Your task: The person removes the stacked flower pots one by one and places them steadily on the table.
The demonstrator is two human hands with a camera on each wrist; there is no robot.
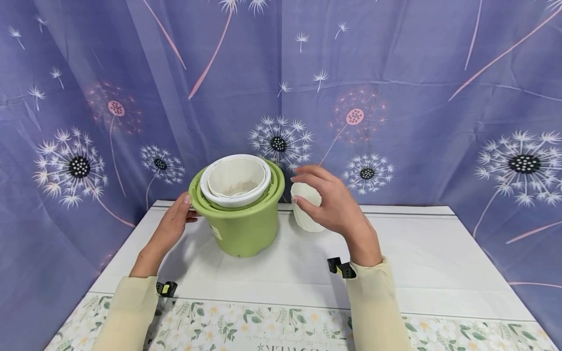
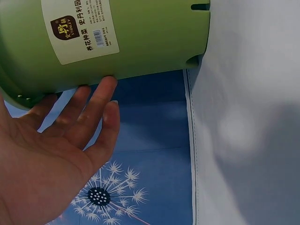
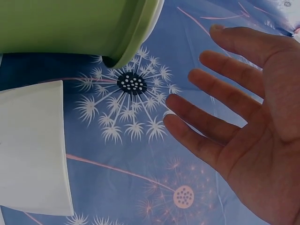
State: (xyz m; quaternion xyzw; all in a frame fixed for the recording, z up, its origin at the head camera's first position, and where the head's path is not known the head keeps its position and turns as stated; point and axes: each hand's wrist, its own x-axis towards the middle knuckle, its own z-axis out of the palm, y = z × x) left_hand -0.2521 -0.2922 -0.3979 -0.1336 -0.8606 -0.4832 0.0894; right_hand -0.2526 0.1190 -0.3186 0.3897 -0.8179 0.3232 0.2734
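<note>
A nest of flower pots stands toward the back of the table. Its outer green pot (image 1: 248, 234) bears a paper label (image 2: 82, 28), and a white pot (image 1: 237, 199) with a cream liner pot (image 1: 237, 175) sits inside. My left hand (image 1: 173, 222) is at the green pot's left side, thumb at the rim and fingers loosely extended along the wall. Right of the nest, a separate cream pot (image 3: 33, 150) stands upright. My right hand (image 1: 327, 202) hovers over and in front of it in the head view, fingers spread and holding nothing; the right wrist view shows a gap to its rim.
A white table cover (image 1: 417, 253) with a floral front band (image 1: 246, 317) lies under the pots. Close behind the pots hangs a blue-purple dandelion curtain (image 1: 417, 122), which also closes off both sides.
</note>
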